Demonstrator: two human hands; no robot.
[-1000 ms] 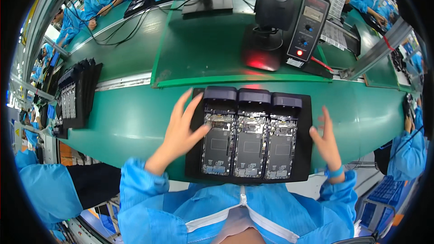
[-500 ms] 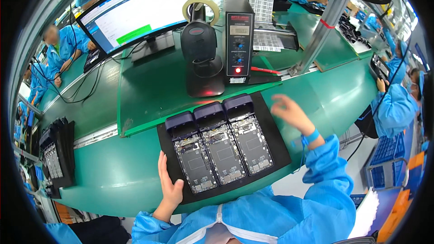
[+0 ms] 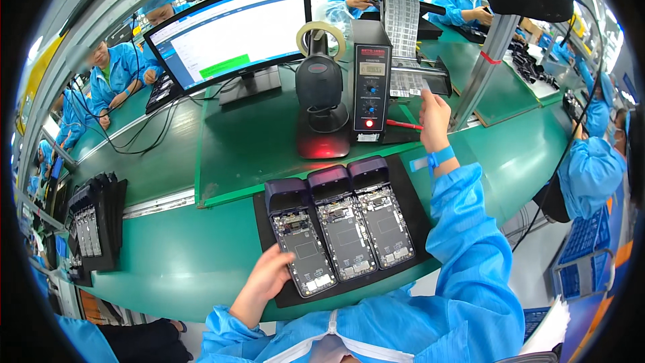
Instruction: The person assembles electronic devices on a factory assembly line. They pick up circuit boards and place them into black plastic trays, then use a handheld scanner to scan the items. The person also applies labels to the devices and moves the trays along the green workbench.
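The left hand (image 3: 267,281) lies low at the near-left corner of the black tray (image 3: 403,181), fingers loosely spread and resting flat against the tray's edge and the nearest of the 3 opened phone bodies (image 3: 301,242) — touching, not gripping. The right hand (image 3: 433,111) is stretched far forward, arm nearly straight in its blue sleeve, fingers drawn together at the strip of labels (image 3: 410,84) coming off the label dispenser (image 3: 430,70); whether they actually pinch a label I cannot tell. Half a second earlier that right hand hung just past the tray's far-right corner, well short of the dispenser, and the left already sat at the near-left edge — it has barely shifted. The tray sits on the green table (image 3: 168,262) right in front of the person, holding the 3 phone bodies side by side, their purple ends pointing away. Beyond it stand a black scanner (image 3: 319,84) and a control box (image 3: 371,81).
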